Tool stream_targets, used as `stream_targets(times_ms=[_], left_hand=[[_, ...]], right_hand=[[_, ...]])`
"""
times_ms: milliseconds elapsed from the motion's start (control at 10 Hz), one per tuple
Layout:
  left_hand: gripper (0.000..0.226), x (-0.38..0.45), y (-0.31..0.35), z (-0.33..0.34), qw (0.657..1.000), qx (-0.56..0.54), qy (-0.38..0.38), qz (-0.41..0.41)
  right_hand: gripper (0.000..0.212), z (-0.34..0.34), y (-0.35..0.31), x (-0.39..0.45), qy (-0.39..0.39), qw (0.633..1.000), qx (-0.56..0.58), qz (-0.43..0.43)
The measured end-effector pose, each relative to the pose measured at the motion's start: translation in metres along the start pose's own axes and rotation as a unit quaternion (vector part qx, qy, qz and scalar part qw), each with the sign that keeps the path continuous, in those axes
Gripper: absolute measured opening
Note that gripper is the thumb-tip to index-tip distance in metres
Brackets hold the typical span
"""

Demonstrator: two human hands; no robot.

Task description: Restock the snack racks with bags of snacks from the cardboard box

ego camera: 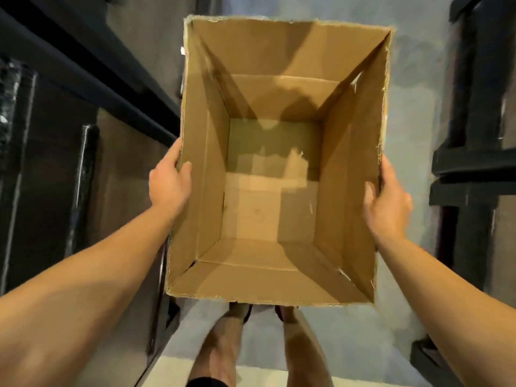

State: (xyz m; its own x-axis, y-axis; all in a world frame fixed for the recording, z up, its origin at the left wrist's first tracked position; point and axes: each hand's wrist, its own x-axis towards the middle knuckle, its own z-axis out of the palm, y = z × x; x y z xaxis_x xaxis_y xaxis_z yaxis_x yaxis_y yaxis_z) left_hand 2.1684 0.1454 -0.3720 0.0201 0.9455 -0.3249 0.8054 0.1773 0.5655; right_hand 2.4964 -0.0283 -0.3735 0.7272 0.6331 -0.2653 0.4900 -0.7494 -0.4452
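While held aloft, cardboard box (279, 163) between left hand (169, 185), right hand (388, 202).

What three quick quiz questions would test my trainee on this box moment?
1. True or false: bags of snacks lie in the box.
2. Which hands hold the box? A) left only B) right only C) both
3. Fill in: the left hand grips the box's left wall and the right hand grips its ____ wall.

Key:
1. False; only the bare cardboard bottom shows.
2. C; each hand has its thumb over the rim, inside the wall.
3. right
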Motion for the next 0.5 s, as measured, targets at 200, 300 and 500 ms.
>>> stream_targets(times_ms=[200, 300, 500], left_hand=[[0.049, 0.011, 0.002, 0.014, 0.999, -0.037, 0.001, 0.0], [0.047, 0.002, 0.015, -0.004, 0.999, -0.039, -0.023, -0.02], [0.047, -0.067, 0.062, -0.081, 0.999, 0.012, -0.035, -0.009]], right_hand=[[0.061, 0.016, 0.016, 0.02, 0.009, 1.0, -0.006, 0.025], [0.077, -0.006, 0.005, 0.012, -0.044, 0.998, -0.046, 0.011], [0.08, -0.068, -0.075, -0.05, -0.154, 0.962, -0.178, -0.139]])
